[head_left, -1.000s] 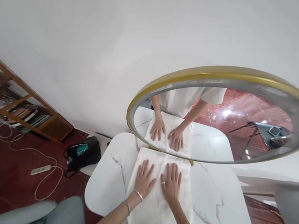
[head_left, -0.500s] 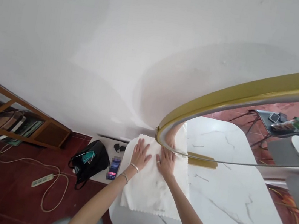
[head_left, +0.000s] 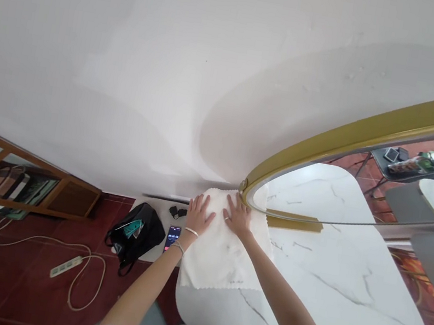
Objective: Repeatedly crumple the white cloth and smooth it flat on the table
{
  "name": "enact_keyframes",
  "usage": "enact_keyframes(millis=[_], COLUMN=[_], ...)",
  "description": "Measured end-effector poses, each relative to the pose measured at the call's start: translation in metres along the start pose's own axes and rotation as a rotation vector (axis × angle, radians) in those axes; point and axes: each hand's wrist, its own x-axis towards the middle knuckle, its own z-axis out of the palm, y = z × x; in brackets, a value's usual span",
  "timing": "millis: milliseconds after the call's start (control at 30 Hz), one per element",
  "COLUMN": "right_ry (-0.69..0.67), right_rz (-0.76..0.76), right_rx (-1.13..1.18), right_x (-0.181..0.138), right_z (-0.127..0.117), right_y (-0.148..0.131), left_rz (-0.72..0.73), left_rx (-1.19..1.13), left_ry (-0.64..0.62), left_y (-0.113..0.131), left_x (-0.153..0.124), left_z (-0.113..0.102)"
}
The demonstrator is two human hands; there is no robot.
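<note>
A white cloth [head_left: 220, 263] with scalloped edges lies spread over the left end of a white marble-patterned table [head_left: 328, 292]. My left hand [head_left: 198, 216] rests flat on the cloth's upper left corner, fingers spread. On its upper right part lies my right hand [head_left: 237, 218], also with fingers apart and a ring on one finger; its fingertips reach close to the gold frame of the mirror [head_left: 303, 166]. Neither hand grasps anything. The mirror stands on the table at the wall, with its gold base [head_left: 298, 223] showing to the right of the cloth.
Left of the table, a low white surface holds a black bag [head_left: 142, 233], a phone [head_left: 172, 235] and small black adapters [head_left: 177, 212]. A power strip [head_left: 65, 267] and its cord lie on the red floor. A wooden shelf [head_left: 70, 196] stands along the wall [head_left: 149, 90].
My left hand has slid outward to the cloth's left edge. My right hand has moved slightly off the mirror's rim, its fingers more spread. The whole view has shifted a little.
</note>
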Motion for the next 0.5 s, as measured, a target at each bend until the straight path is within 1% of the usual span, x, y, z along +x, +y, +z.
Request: enact_keyframes(millis=[100,167,267,367,433,500], right_ry=[0.034,0.034,0.029,0.027,0.048,0.094], right_rz=[-0.053,-0.095,-0.159,-0.166,-0.106,-0.029], right_rx=[0.008,0.015,0.03,0.041,0.043,0.046], right_x=[-0.005,-0.01,-0.015,-0.017,-0.023,-0.036], right_z=[0.007,0.01,0.011,0.009,0.007,0.006], right_y=[-0.009,-0.015,-0.019,-0.02,-0.019,-0.017], left_rz=[-0.042,-0.043,0.042,0.13,0.134,0.132], left_rx=[0.0,0.014,0.026,0.014,0.011,0.011], left_ry=[0.009,0.026,0.026,-0.05,-0.093,-0.104], left_y=[-0.006,-0.007,-0.003,0.009,0.019,0.029], left_x=[-0.017,-0.028,-0.034,-0.024,-0.01,0.004], left_z=[-0.004,-0.005,-0.006,-0.003,0.0,0.002])
